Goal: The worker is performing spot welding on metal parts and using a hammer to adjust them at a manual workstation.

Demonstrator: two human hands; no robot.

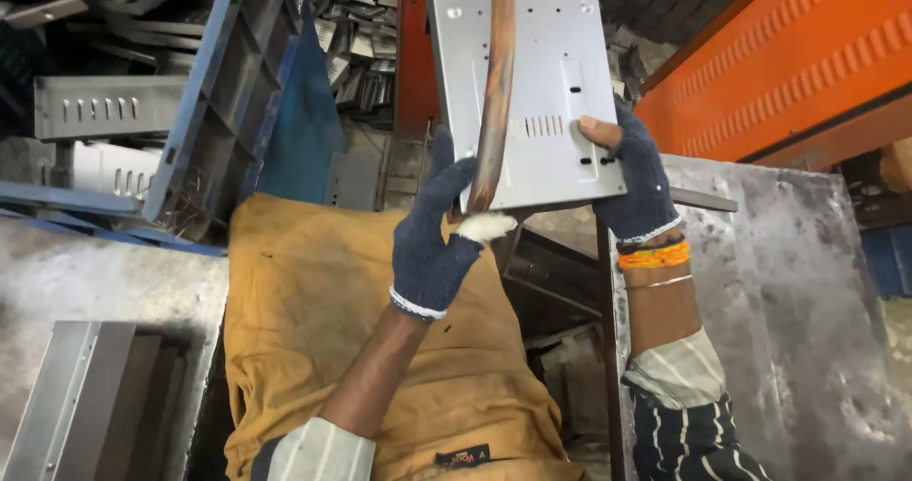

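Note:
I hold a flat grey sheet-metal panel (pixel 546 73) with slots and punched holes, raised in front of me. My left hand (pixel 432 229), in a dark blue knit glove with a torn white fingertip, grips its lower left edge. My right hand (pixel 632 182), also gloved with the thumb tip bare, clamps its lower right edge, thumb on the panel's face. A brownish pipe-like streak (pixel 494 92) runs down the panel's middle to my left fingers. Orange and metal bangles sit on my right wrist.
A mustard-yellow cloth (pixel 323 320) lies under my arms. A blue metal rack (pixel 223 92) leans at the left with grey metal parts (pixel 104 106) behind it. A worn steel table (pixel 788 282) is at the right, an orange machine body (pixel 788 54) above it. A folded metal piece (pixel 66 396) lies bottom left.

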